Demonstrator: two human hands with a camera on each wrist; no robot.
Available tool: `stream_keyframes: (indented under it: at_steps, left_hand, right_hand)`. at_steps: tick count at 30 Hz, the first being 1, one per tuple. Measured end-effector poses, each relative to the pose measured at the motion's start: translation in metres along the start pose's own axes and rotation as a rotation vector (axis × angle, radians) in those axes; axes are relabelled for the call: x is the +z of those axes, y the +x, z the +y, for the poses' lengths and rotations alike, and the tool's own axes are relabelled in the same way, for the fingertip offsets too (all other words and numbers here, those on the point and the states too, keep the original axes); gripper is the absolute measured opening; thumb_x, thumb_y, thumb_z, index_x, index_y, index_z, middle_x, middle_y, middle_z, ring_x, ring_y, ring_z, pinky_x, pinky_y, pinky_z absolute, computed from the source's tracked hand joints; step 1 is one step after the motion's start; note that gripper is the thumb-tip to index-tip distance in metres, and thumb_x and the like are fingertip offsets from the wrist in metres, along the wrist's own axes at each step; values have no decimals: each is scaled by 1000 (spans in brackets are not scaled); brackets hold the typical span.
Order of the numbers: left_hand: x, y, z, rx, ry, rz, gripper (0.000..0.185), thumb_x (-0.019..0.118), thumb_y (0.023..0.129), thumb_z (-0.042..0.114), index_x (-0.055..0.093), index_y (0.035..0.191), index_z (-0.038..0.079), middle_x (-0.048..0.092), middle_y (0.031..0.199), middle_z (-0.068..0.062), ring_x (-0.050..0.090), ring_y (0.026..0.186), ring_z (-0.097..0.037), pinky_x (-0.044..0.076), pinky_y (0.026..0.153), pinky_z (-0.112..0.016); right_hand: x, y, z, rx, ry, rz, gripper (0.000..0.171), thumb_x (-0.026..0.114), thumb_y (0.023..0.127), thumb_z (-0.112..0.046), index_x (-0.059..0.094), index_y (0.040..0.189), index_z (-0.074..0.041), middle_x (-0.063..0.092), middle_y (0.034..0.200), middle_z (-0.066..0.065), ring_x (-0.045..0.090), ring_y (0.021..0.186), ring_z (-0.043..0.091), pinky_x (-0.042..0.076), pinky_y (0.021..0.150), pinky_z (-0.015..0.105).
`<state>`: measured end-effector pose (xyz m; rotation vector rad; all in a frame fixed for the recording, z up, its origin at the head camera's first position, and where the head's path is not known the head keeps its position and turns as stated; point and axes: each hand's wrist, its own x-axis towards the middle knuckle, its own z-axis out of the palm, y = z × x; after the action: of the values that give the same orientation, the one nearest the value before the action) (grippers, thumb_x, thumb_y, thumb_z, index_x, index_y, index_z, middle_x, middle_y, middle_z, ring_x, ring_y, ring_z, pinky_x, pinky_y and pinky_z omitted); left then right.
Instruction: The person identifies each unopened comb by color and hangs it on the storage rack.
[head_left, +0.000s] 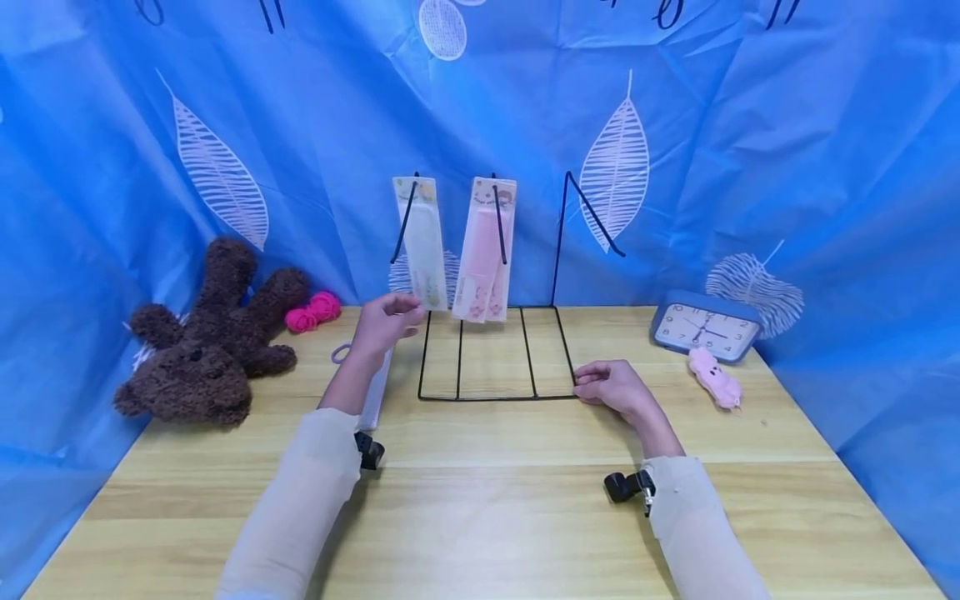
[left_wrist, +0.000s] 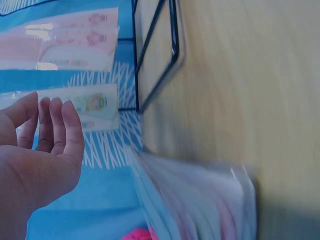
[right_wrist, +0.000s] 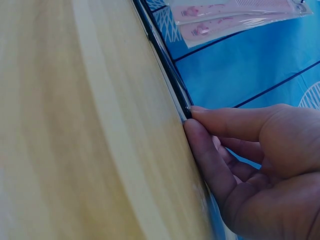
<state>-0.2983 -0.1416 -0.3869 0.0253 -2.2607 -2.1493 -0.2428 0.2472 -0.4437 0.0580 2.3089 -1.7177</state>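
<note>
A: Green comb packet (head_left: 423,242) hangs on the wire rack's (head_left: 495,397) leftmost hook; left hand (head_left: 384,323), fingers relaxed and apart, sits at its lower edge, gripping nothing.

B: Right hand (head_left: 611,387)?

A: Fingertips pinch the rack's front right corner, apparently steadying it.

B: Room?

A: Pink packets (head_left: 485,250) hang close beside; third hook free.

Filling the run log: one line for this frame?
left hand: open by green comb pack | right hand: pinching wire rack corner
</note>
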Motion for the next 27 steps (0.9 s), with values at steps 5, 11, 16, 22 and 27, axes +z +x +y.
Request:
stream_keyframes:
  at_steps: [5, 11, 16, 22, 27]
  left_hand:
    - [-18, -5, -3, -13, 30, 22, 37, 70, 95, 6, 59, 127, -9, 65, 98, -2, 65, 95, -20, 54, 95, -46]
    - [-39, -10, -5, -50, 65, 44, 33, 71, 95, 8, 61, 124, -4, 63, 103, -5, 64, 97, -17, 54, 94, -43]
    - [-54, -15, -9, -86, 101, 55, 33, 72, 95, 11, 61, 125, 1, 61, 112, -9, 60, 105, -20, 52, 98, -43]
    - [-73, -20, -17, -103, 201, 31, 48, 73, 95, 16, 55, 136, -2, 60, 120, -12, 58, 105, -20, 50, 98, -41]
    - [-85, -24, -25, -100, 274, 14, 56, 75, 93, 17, 52, 140, -2, 59, 123, -14, 57, 106, -20, 50, 92, -35]
  right_hand:
    - [-1, 0, -1, 2, 3, 0, 45, 71, 89, 7, 56, 131, 15, 62, 108, 18, 66, 88, 17, 58, 80, 27]
    - [-1, 0, -3, 8, 18, -5, 45, 70, 89, 8, 55, 131, 15, 62, 108, 18, 67, 88, 18, 58, 82, 28]
    - [-1, 1, -3, 10, 18, -9, 45, 70, 90, 8, 54, 132, 15, 61, 108, 18, 67, 89, 18, 58, 82, 29]
    - [-1, 2, -2, 14, 24, -10, 45, 69, 90, 9, 54, 131, 16, 61, 108, 18, 67, 89, 18, 58, 83, 29]
    - [-1, 2, 0, 20, 23, -10, 44, 69, 90, 9, 55, 131, 15, 61, 107, 17, 67, 89, 18, 58, 82, 28]
